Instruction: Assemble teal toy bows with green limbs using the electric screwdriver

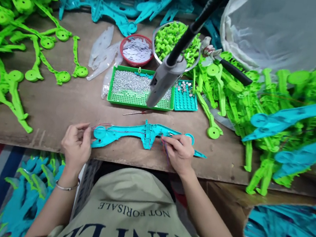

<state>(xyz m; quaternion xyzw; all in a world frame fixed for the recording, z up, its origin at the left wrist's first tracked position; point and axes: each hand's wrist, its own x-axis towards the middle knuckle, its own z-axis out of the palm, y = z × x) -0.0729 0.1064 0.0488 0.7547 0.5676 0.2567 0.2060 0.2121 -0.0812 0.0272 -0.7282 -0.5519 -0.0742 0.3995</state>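
Observation:
A long turquoise plastic shell lies across the bench in front of me, its ribbed inner side up. Thin dark reddish wires run along it. At its left end my left hand is closed, thumb against the fingers, and a thin wire leads into the pinch. Over the shell's right part my right hand pinches red and blue wires, which hang down towards the bench edge. Its fingers partly hide the shell there. Behind the shell lies a thin screwdriver.
A green tray of small screws adjoins a turquoise tray with round metal discs. Behind stand a red basket and a bowl of green pieces. A grey electric screwdriver hangs overhead. Green parts pile up on both sides.

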